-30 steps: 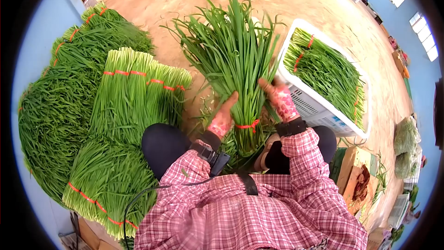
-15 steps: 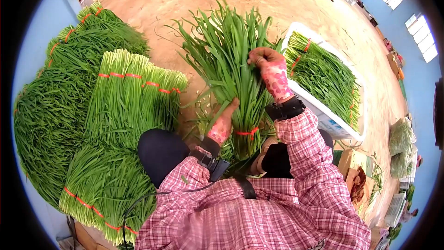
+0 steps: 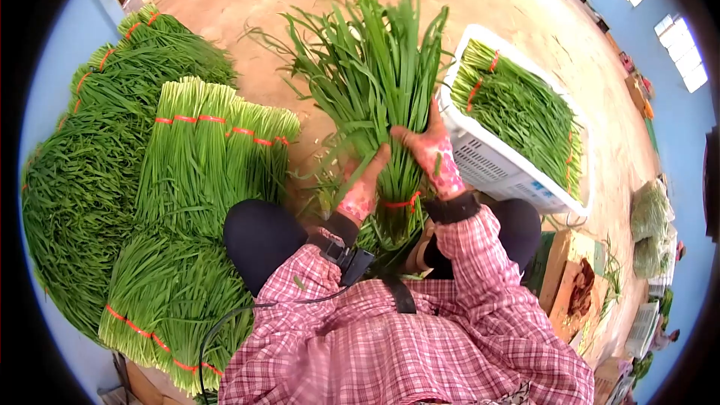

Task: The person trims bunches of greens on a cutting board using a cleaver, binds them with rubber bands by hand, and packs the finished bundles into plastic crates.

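A loose-topped bunch of garlic chives (image 3: 379, 75) stands upright between my knees, its leaves fanning out. Low around its stems runs a red band (image 3: 403, 201). My left hand (image 3: 362, 184) grips the bunch from the left, above the band, its fingers partly hidden behind leaves. On the opposite side my right hand (image 3: 433, 151) clasps the bunch, thumb across the front and fingers around the right edge. The lower ends of the stems sit near the floor, partly shadowed.
Banded chive bundles (image 3: 217, 157) are stacked at the left against a blue wall (image 3: 56, 82). At the right is a white plastic crate (image 3: 480, 154) holding more bundles. A wooden block (image 3: 570, 277) lies near my right knee, and a cable (image 3: 217, 326) runs by my left side.
My right hand has come down from the upper leaves to the bunch's right side, just above the band. My left hand stays about where it was. The leaf tops sway slightly.
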`<action>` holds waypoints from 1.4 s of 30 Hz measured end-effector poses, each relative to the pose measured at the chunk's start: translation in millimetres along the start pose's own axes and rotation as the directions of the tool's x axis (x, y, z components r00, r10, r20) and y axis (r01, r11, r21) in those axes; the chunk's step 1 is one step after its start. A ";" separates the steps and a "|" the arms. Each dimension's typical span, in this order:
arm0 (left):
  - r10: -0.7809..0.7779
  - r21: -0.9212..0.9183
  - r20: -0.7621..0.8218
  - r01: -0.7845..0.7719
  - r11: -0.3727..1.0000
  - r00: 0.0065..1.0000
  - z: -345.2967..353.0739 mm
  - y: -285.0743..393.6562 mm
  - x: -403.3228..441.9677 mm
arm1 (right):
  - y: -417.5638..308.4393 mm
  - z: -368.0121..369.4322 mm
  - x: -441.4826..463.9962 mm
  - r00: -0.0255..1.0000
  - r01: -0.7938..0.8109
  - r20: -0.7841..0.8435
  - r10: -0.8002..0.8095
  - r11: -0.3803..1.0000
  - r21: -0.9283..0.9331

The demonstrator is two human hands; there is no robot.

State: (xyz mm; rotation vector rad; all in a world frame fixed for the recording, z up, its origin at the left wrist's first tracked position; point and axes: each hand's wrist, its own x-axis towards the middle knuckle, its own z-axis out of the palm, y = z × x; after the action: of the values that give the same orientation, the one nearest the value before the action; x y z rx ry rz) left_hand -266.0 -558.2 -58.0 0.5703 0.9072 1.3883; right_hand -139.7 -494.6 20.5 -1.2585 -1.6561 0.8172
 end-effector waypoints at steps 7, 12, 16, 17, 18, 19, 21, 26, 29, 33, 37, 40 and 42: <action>-0.294 -0.219 0.111 0.312 0.924 0.949 16.6 41.9 -17.8 | 15.7 -52.8 18.0 0.965 0.004 -0.260 0.024 0.994 0.107; -0.175 -0.286 0.029 0.176 0.942 0.984 22.4 30.9 -14.4 | 21.9 -22.4 -15.9 0.993 -0.113 -0.049 0.106 0.976 -0.184; -0.191 -0.297 0.032 0.192 0.935 0.981 14.6 22.1 -7.1 | 13.7 -14.6 -10.3 0.978 -0.208 0.092 0.187 0.911 0.355; -0.216 -0.286 0.048 0.221 0.932 0.975 9.0 19.9 -6.4 | 14.0 -19.0 -7.3 0.996 -0.082 -0.028 0.088 0.979 0.184; -0.241 -0.276 0.068 0.250 0.928 0.968 5.4 18.8 -5.2 | 14.4 -23.3 -4.3 0.989 0.011 -0.150 -0.016 0.999 -0.035; -0.249 -0.303 0.124 0.275 0.912 0.961 3.3 17.7 -2.3 | 15.0 -27.6 -1.2 0.957 0.048 -0.266 -0.117 0.967 -0.252; -0.218 -0.234 0.044 0.223 0.946 0.975 4.0 16.2 -3.2 | -2.7 -29.9 1.8 0.928 0.317 -0.120 -0.354 0.915 -0.250; -0.160 -0.192 -0.055 0.147 0.970 0.986 6.7 17.8 -6.5 | -6.4 -9.8 5.1 0.861 0.509 0.294 -0.416 0.730 -0.456; -0.153 -0.184 -0.111 0.131 0.974 0.982 4.4 11.6 -2.5 | 3.4 -10.9 0.1 0.909 0.416 0.245 -0.338 0.771 -0.483; -0.213 -0.236 -0.135 0.178 0.955 0.968 12.0 21.2 -4.6 | 11.2 -11.2 -4.2 0.927 0.374 0.191 -0.321 0.794 -0.480; -0.217 -0.346 -0.052 0.186 0.920 0.975 11.0 24.8 -3.8 | 19.0 -13.3 -5.3 0.931 0.366 0.177 -0.320 0.806 -0.466; -0.140 -0.345 0.023 0.139 0.928 0.990 8.6 19.7 -0.9 | -1.8 -10.0 -11.3 0.915 0.403 0.227 -0.334 0.712 -0.575; -0.139 -0.276 -0.008 0.131 0.952 0.990 11.1 25.0 -5.8 | -21.0 -4.5 -22.0 0.863 0.505 0.361 -0.353 0.625 -0.596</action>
State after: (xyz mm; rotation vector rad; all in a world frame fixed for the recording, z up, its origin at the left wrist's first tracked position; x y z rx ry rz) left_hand -271.2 -558.7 -30.4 0.2731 0.7444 1.3707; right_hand -141.4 -521.6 35.3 -1.1546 -2.4429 0.0063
